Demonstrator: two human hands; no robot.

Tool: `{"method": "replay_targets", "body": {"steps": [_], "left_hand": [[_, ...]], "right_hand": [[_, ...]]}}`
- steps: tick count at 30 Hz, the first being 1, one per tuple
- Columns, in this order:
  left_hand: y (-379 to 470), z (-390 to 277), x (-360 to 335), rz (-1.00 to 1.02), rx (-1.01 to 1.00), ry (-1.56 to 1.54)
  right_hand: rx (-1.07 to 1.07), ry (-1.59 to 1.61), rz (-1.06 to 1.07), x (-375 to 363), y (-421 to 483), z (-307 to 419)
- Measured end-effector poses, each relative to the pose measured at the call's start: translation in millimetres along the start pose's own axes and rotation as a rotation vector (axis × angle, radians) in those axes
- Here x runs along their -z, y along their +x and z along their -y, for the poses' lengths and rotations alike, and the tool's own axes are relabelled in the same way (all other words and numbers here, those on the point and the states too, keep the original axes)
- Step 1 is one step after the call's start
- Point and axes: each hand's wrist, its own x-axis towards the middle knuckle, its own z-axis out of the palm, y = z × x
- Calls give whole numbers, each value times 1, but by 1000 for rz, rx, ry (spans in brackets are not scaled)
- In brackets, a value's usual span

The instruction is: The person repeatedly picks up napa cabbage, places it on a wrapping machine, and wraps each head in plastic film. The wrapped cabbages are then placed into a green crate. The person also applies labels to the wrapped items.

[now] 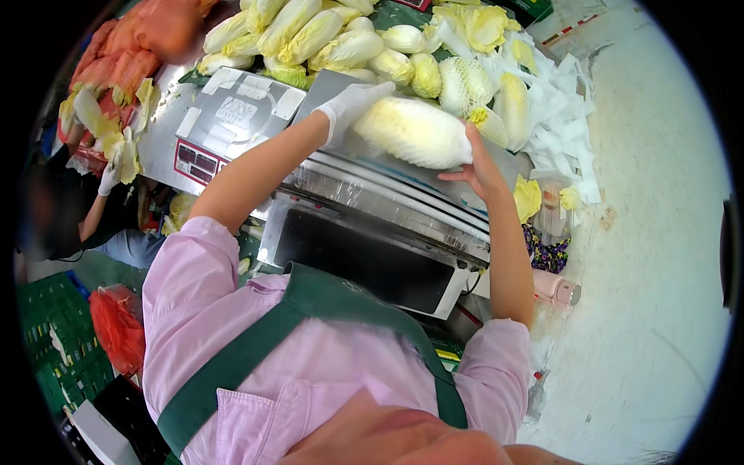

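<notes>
A napa cabbage point(412, 132) lies between my two hands, held above the metal film-wrapping station point(395, 186). My left hand point(354, 107), in a white glove, is at its leafy left end. My right hand point(476, 160), bare, grips the white root end, with some fingers spread below it. Beyond the station, more napa cabbages point(314, 35) are heaped, one of them in a white foam net point(465, 84). A digital scale point(238, 116) with a red-framed display stands to the left.
White foam nets point(558, 128) are piled at the right, above a plastic cup point(549, 209) and a pink bottle point(558, 289). Orange mesh sacks point(116, 58) lie at the upper left. A co-worker's gloved hand point(110, 174) holds loose leaves there. Green crates point(58, 337) stand lower left.
</notes>
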Motion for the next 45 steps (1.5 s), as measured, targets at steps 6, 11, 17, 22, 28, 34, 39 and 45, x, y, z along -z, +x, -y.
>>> {"method": "replay_targets", "body": {"steps": [6, 11, 17, 22, 28, 34, 39, 45], "left_hand": [[26, 7, -4, -155, -241, 241], [-41, 15, -34, -679, -658, 437], [-59, 26, -51, -916, -765, 541], [-35, 33, -41, -596, -823, 662], [-28, 16, 6, -280, -331, -255], [16, 9, 20, -368, -670, 180], [8, -1, 4, -170, -441, 565], [-25, 39, -11, -73, -281, 518]], "right_hand": [[654, -1109, -256, 6, 23, -22], [335, -583, -264, 1, 26, -5], [135, -489, -273, -7, 25, 13], [137, -417, -288, 8, 35, 6], [232, -453, -291, 14, 27, -9], [612, -797, -278, 1, 34, -23], [464, 116, -215, -2, 33, -33], [310, -137, -318, -7, 6, -47]]}}
